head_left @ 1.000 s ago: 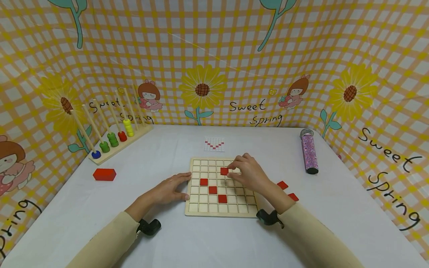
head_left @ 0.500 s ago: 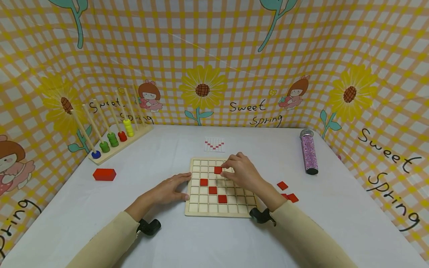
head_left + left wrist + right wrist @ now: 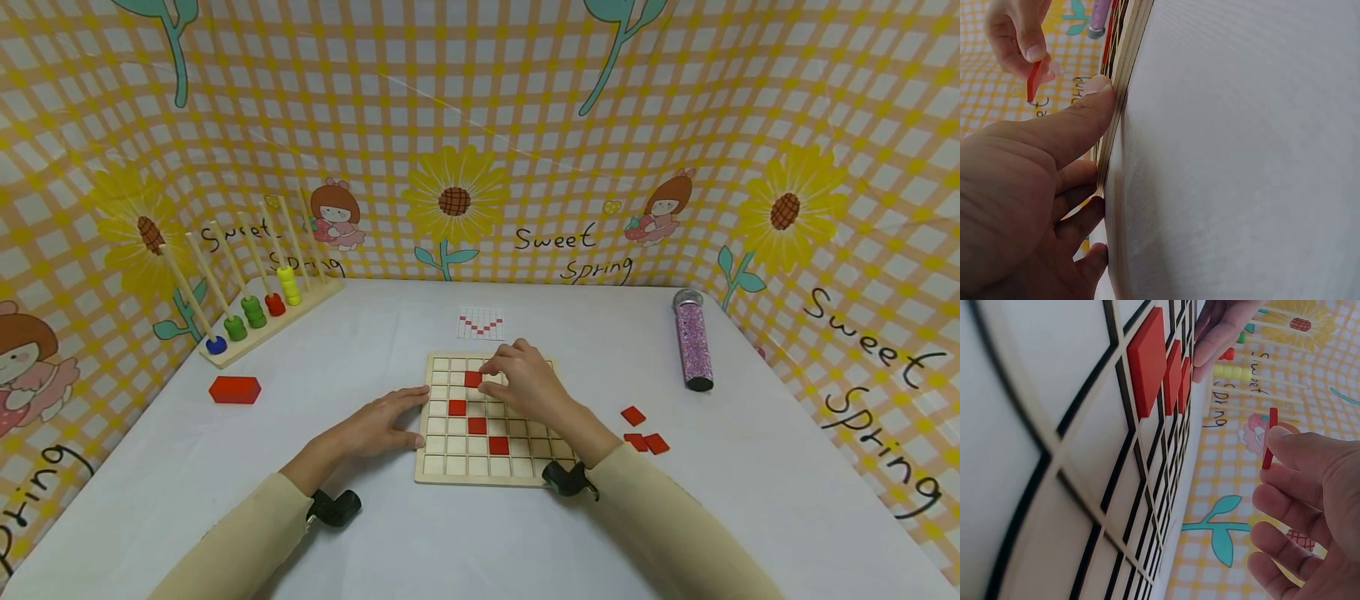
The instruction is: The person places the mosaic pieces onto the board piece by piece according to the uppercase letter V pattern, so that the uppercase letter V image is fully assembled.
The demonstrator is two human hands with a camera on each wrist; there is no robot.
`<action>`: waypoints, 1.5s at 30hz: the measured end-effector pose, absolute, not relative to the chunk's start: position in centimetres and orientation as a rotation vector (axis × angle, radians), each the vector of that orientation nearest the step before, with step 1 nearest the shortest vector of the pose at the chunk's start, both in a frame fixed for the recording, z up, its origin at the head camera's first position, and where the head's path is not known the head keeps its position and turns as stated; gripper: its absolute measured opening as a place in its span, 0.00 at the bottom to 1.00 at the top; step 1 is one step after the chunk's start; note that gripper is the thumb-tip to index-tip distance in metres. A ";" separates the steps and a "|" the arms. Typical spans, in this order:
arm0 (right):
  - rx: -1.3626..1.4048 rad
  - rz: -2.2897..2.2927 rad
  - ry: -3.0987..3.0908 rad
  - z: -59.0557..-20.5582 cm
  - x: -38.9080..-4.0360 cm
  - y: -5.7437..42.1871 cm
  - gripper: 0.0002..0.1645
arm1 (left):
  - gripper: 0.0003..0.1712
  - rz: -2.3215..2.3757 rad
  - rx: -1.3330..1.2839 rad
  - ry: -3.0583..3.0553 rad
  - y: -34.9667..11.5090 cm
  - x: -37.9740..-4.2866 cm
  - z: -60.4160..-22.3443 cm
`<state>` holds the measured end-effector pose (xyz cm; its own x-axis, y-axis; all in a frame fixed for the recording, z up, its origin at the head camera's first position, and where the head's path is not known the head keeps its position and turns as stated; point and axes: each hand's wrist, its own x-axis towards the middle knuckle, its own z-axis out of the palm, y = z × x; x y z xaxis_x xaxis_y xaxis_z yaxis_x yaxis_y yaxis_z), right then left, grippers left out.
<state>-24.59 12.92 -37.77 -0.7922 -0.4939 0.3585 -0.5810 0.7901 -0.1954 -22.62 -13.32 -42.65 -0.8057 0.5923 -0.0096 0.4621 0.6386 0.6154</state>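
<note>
Between its thumb and fingertip my right hand (image 3: 525, 379) pinches a thin red square tile (image 3: 473, 379), held up over the far part of the wooden grid board (image 3: 456, 467). In the right wrist view this tile (image 3: 1270, 447) is seen edge-on, apart from the board. Three more red tiles lie in the grid, stepping diagonally: one at left (image 3: 457, 407), a middle one (image 3: 477, 426) and a nearer one (image 3: 498, 446). My left hand (image 3: 378, 423) rests against the board's left edge, thumb and fingertips touching its side, fingers extended.
Three loose red tiles (image 3: 657, 443) lie right of the board. Behind it is a small card (image 3: 481, 323) with a red V pattern. A glittery microphone (image 3: 693, 342) lies far right. At left are a red block (image 3: 235, 389) and a peg abacus (image 3: 277, 321) with coloured beads.
My right hand has moved left over the board, carrying the red tile with it. All three loose tiles at right now show. The left hand has stayed in place.
</note>
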 end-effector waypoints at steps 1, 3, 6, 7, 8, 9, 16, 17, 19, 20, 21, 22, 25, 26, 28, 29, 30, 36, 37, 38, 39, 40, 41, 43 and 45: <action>0.836 0.430 -2.689 -37.8 -24.7 12.8 0.13 | 0.40 0.904 0.862 2.650 -13.3 -22.6 -42.6; 0.849 0.427 -2.682 -37.9 -24.8 12.5 0.13 | 0.40 0.897 0.848 2.650 -13.3 -22.6 -42.6; 0.856 0.429 -2.678 -38.0 -25.0 12.2 0.13 | 0.40 0.894 0.837 2.648 -13.3 -22.6 -42.5; 0.855 0.431 -2.678 -38.1 -25.1 12.2 0.13 | 0.40 0.893 0.836 2.646 -13.3 -22.5 -42.5; 0.853 0.430 -2.678 -38.1 -25.1 12.1 0.13 | 0.40 0.894 0.833 2.644 -13.2 -22.5 -42.4; 0.850 0.429 -2.679 -38.1 -25.2 12.0 0.13 | 0.40 0.893 0.840 2.646 -13.3 -22.5 -42.4; 0.854 0.415 -2.684 -38.5 -25.9 11.4 0.13 | 0.40 0.895 0.841 2.643 -13.3 -22.5 -42.4; 0.851 0.411 -2.690 -38.6 -26.0 11.4 0.13 | 0.40 0.897 0.844 2.642 -13.3 -22.5 -42.4; 0.846 0.407 -2.700 -38.7 -26.1 11.2 0.12 | 0.40 0.900 0.848 2.638 -13.2 -22.5 -42.5; 0.843 0.405 -2.705 -38.8 -26.2 11.2 0.12 | 0.40 0.903 0.849 2.636 -13.2 -22.5 -42.5; 0.841 0.407 -2.709 -38.8 -26.3 11.1 0.12 | 0.40 0.907 0.851 2.635 -13.2 -22.5 -42.5; 0.841 0.408 -2.710 -38.8 -26.3 11.1 0.12 | 0.40 0.910 0.857 2.635 -13.3 -22.6 -42.5; 0.838 0.406 -2.720 -38.9 -26.5 10.9 0.12 | 0.40 0.908 0.870 2.643 -13.3 -22.6 -42.6; 0.835 0.404 -2.727 -38.9 -26.5 10.9 0.12 | 0.40 0.907 0.874 2.644 -13.3 -22.6 -42.6; 0.835 0.399 -2.741 -38.9 -26.7 10.7 0.12 | 0.40 0.903 0.876 2.646 -13.3 -22.6 -42.6; 0.836 0.394 -2.747 -39.0 -26.7 10.6 0.12 | 0.40 0.903 0.875 2.644 -13.3 -22.6 -42.5; 0.837 0.391 -2.755 -39.1 -26.8 10.4 0.12 | 0.40 0.904 0.874 2.642 -13.3 -22.6 -42.5; 0.858 0.394 -2.753 -39.3 -27.0 9.9 0.12 | 0.40 0.898 0.882 2.643 -13.4 -22.6 -42.5; 0.860 0.395 -2.754 -39.4 -27.0 9.8 0.12 | 0.40 0.896 0.884 2.644 -13.4 -22.6 -42.5; 0.865 0.395 -2.756 -39.4 -27.0 9.8 0.12 | 0.40 0.895 0.887 2.646 -13.4 -22.7 -42.5; 0.868 0.393 -2.762 -39.4 -27.1 9.7 0.12 | 0.40 0.894 0.891 2.647 -13.4 -22.7 -42.5; 0.869 0.386 -2.773 -39.4 -27.1 9.6 0.12 | 0.40 0.896 0.893 2.646 -13.4 -22.7 -42.6; 0.872 0.379 -2.780 -39.5 -27.1 9.5 0.12 | 0.41 0.897 0.890 2.646 -13.4 -22.7 -42.6; 0.878 0.362 -2.800 -39.5 -27.1 9.4 0.13 | 0.41 0.895 0.887 2.645 -13.4 -22.7 -42.6; 0.881 0.356 -2.819 -39.5 -27.1 9.2 0.14 | 0.40 0.894 0.889 2.645 -13.4 -22.7 -42.6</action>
